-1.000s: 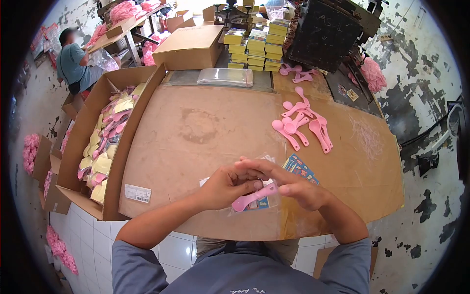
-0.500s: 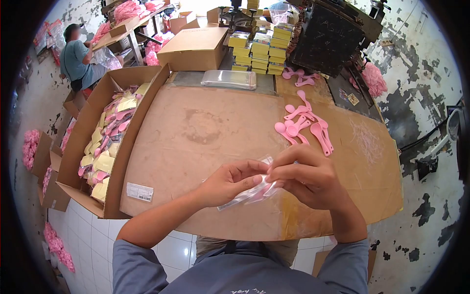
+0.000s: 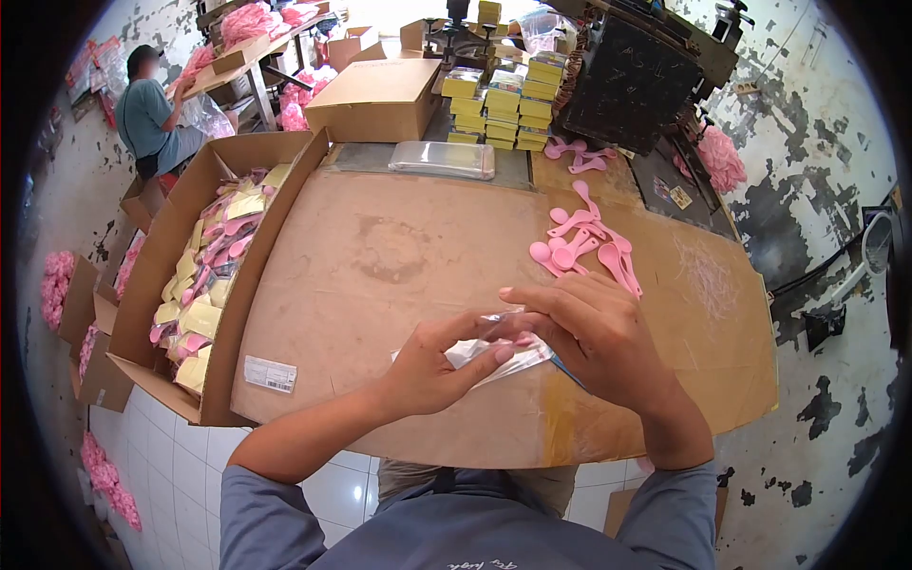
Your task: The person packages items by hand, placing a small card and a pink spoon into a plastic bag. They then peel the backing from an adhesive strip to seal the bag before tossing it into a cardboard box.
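Note:
My left hand (image 3: 442, 359) is closed on a clear plastic bag (image 3: 518, 359) over the front part of the cardboard-covered table. My right hand (image 3: 594, 337) is at the bag's right side, its fingers curled over the bag's upper edge. Something pink shows in the bag between the hands. A thin blue edge (image 3: 568, 370) peeks out under my right hand; the rest of it is hidden. Just beyond my right hand lies a loose pile of pink spoons (image 3: 581, 237).
A long carton (image 3: 261, 275) of packed bags stands at the left. Stacked yellow packs (image 3: 503, 100), a clear plastic stack (image 3: 443, 160), a closed carton (image 3: 375, 95) and a black machine (image 3: 622, 81) line the back. A person sits at the far left.
My right hand has flattened, its fingers reaching left over the bag. The bag has shifted a little to the right, and a blue edge now shows beneath my right hand.

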Demonstrator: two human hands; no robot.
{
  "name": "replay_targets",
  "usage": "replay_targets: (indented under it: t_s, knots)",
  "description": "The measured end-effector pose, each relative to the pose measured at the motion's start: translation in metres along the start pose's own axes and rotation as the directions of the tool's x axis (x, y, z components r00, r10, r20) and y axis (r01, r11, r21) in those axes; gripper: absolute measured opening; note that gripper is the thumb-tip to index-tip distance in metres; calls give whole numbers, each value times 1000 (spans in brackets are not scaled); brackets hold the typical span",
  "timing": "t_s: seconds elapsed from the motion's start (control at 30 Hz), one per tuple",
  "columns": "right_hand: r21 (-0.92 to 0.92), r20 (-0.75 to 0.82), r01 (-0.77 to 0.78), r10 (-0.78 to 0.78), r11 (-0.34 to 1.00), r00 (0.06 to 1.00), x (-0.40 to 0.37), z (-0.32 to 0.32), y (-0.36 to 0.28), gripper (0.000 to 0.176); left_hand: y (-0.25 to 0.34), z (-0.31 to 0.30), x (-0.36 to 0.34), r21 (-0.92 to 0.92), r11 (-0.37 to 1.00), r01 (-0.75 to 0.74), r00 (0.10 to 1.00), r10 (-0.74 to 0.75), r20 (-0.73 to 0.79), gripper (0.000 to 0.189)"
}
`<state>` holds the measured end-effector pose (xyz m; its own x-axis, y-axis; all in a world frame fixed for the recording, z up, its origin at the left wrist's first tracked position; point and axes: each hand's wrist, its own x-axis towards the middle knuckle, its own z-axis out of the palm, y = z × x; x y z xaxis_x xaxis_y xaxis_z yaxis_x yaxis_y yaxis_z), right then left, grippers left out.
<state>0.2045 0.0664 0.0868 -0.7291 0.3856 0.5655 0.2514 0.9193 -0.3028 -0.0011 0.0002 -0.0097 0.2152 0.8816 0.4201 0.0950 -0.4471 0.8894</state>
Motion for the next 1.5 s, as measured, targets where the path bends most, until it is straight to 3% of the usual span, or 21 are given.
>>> replay_targets:
  t_s: [0.17, 0.27, 0.33, 0.43, 0.67, 0.77, 0.87, 0.9, 0.97, 1.07, 1.1, 1.2, 1.33, 1.5]
  knots:
    - [53, -63, -64, 67, 997, 996, -1, 8, 4, 28, -6, 4, 1, -122, 993, 10, 999, -16, -50, 29]
    - [-60, -269, 38, -53, 997, 962, 3, 10, 7, 28, 1, 4, 0, -195, 978, 69, 992, -88, -92, 33]
    - [-195, -208, 148, -188, 970, 960, 3, 11, 0, 26, 11, -1, 1, -212, 969, 128, 984, -152, -98, 36]
    - [-368, -134, 176, -239, 913, 962, 4, 20, -6, 25, 3, 0, -5, -7, 997, 72, 982, -73, -172, 39]
    - [-628, -14, 194, -260, 754, 965, -1, 42, -1, 29, 3, 5, -10, 427, 904, 0, 993, 49, -104, 52]
    - [-559, -138, 29, -127, 829, 982, 2, 38, 14, 22, 4, 7, -9, 509, 860, -23, 999, 38, -18, 52]
    - [-143, -369, -156, 94, 977, 925, 5, 9, 44, 13, 7, 4, -6, 391, 920, 38, 999, -40, -3, 50]
    - [129, -264, -271, 297, 954, 918, -6, -9, 50, 12, 3, 2, -6, 299, 951, 80, 997, -72, -38, 50]
    - [569, 92, -506, 561, 648, 822, -28, -40, 55, 9, 0, -4, -5, 178, 974, 141, 988, -128, -85, 49]
    - [131, -76, -275, 287, 952, 955, -37, -32, 46, 12, 1, -6, -3, 152, 977, 150, 985, -134, -108, 49]
    - [79, -153, -203, 214, 976, 965, -38, -18, 40, 14, 3, -4, -4, 179, 976, 121, 989, -104, -102, 49]
    - [-187, -171, 8, -41, 982, 984, -34, 6, 20, 21, 6, 4, -5, 291, 955, 54, 997, -33, -77, 50]
    - [-296, -142, 88, -135, 951, 981, -23, 24, 3, 28, -1, 10, -8, 408, 911, -61, 992, 101, -76, 53]
    - [-336, -103, 128, -172, 933, 980, -15, 26, 5, 27, -5, 10, -10, 426, 900, -93, 986, 142, -84, 54]
